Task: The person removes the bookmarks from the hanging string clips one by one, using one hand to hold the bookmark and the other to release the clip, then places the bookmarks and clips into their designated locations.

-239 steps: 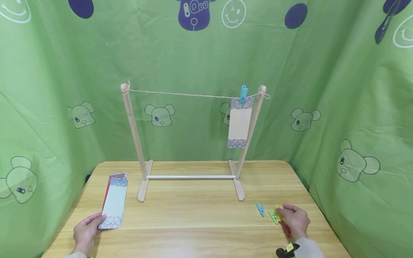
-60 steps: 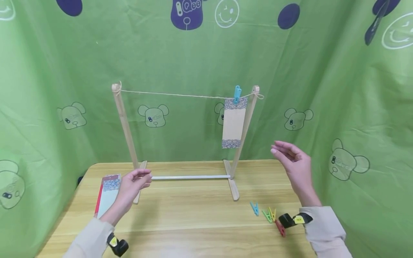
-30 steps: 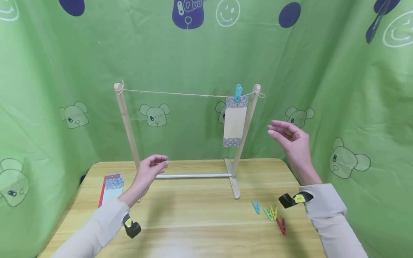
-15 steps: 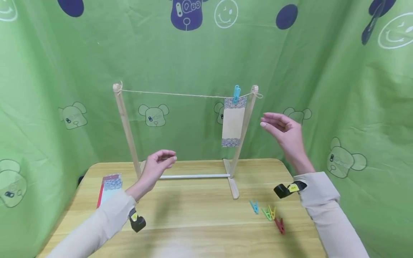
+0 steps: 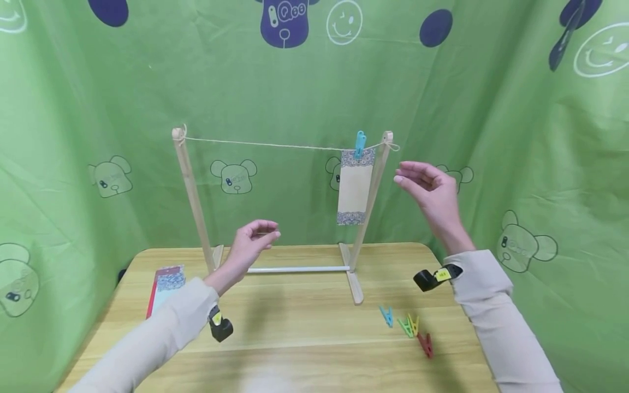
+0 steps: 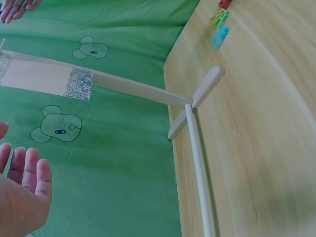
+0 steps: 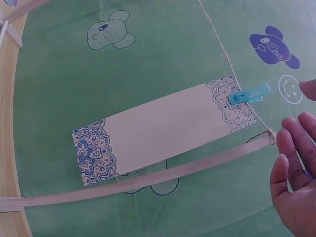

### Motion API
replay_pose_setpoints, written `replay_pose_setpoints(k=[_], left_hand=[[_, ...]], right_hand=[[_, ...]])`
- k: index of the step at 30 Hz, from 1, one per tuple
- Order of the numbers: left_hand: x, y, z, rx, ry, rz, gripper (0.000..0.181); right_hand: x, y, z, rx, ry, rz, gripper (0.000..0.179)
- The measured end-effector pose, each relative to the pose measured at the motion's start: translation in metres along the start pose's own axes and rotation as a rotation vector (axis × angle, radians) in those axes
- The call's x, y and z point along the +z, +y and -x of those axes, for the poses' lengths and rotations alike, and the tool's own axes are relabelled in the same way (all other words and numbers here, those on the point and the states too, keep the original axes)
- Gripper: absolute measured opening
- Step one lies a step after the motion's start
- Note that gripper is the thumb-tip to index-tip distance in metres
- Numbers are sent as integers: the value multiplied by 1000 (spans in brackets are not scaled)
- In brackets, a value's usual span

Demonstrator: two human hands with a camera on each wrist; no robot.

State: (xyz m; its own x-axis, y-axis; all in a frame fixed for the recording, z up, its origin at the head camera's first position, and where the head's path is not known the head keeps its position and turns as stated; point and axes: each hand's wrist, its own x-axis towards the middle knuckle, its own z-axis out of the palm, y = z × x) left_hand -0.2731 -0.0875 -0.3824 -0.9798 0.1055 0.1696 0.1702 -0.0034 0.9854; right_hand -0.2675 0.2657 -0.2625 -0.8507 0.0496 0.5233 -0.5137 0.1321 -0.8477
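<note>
My left hand (image 5: 245, 248) hovers over the table in front of the rack's white crossbar (image 5: 300, 269), fingers loosely bent and holding nothing. Raised to the right of the hanging card, my right hand (image 5: 434, 199) is empty too, its fingers relaxed and apart from the string. A cream card (image 5: 355, 188) with blue lace-patterned ends hangs from the string (image 5: 265, 144) by a light blue clothespin (image 7: 249, 94). On the table at left lies a stack of cards (image 5: 169, 281), partly covered by my left sleeve. Blue (image 5: 386, 316), green, yellow and red clothespins (image 5: 425, 345) lie at right.
The string is tied between two wooden posts (image 5: 194, 196) standing on wooden feet (image 5: 355, 286). Beneath is a light wood table (image 5: 304, 338). Green printed cloth (image 5: 285, 98) encloses the back and both sides. A small black camera is strapped to each wrist.
My left hand has let go of the cards, then risen and moved right. My right hand has left the clothespins and risen beside the hanging card. Card and rack look the same.
</note>
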Motion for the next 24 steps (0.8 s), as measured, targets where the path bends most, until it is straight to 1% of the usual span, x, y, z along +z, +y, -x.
replay_pose_setpoints(k=[9,17,24], left_hand=[[11,-6,-6,21,-15,21,31],[23,-7,-13,3,-21,37,31],[31,-8,-19,8,-20,50,30]], right_hand=[[4,3,-9,-15,25,36,40],[7,1,-16,-29,38,33,38],[9,0,-20,-38,33,44,35]])
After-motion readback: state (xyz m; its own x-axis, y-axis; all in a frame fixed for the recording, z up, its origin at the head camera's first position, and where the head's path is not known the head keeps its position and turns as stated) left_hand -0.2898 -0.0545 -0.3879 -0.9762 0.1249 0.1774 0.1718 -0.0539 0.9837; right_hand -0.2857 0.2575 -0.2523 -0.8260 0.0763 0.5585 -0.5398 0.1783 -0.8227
